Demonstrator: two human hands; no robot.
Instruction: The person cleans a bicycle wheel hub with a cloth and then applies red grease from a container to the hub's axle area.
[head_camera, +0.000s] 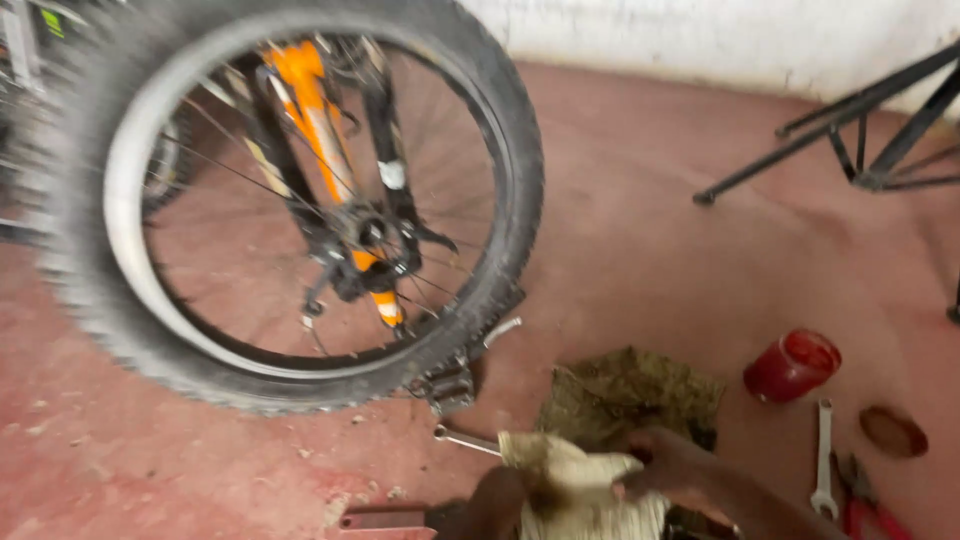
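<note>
Both hands — the left hand (492, 505) and the right hand (672, 470) — are gripping a pale, grease-stained rag (575, 485) near the floor's (650, 260) bottom edge. A wrench (466, 439) is poking out from under it, beside a green cloth (630, 395) — the knobby bicycle wheel (290, 200) is standing just beyond.

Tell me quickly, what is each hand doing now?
Left hand: closed on the pale dirty rag.
Right hand: closed on the same rag, pinching its right edge.
</note>
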